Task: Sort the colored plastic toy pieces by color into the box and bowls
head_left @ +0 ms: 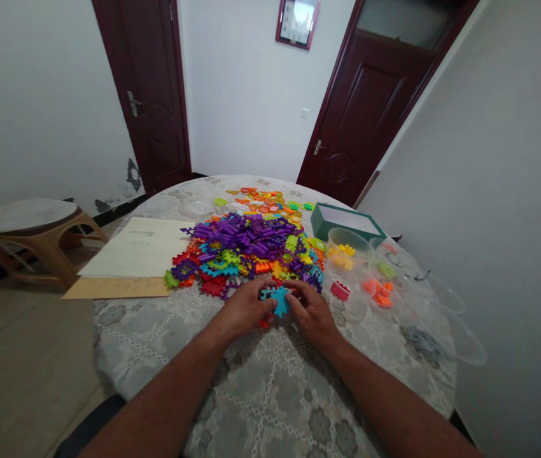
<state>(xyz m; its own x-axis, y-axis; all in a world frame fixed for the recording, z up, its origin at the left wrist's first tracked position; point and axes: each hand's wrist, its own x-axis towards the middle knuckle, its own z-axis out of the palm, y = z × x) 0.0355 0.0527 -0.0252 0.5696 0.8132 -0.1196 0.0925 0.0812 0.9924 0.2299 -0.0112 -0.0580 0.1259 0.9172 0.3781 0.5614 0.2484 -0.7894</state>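
Between my two hands is a light-blue plastic building piece [281,301] with toothed edges. My left hand [250,304] pinches its left side, thumb in front. From the right, the fingers and thumb of my right hand [312,310] close on its other edge. An orange-red bit [264,324] shows just below my left fingers; whether it is joined to the blue piece I cannot tell. Right behind the hands lies a heap of toothed plastic pieces [225,257] in many colours, topped by purple pieces [251,234].
A green open box [342,227] stands at back right. Clear tubs [349,238] hold yellow and orange pieces; a red piece [340,291] lies beside them. Pale paper sheets [132,251] rest on the left over a brown envelope [118,288]. A stool [36,235] stands left of the table.
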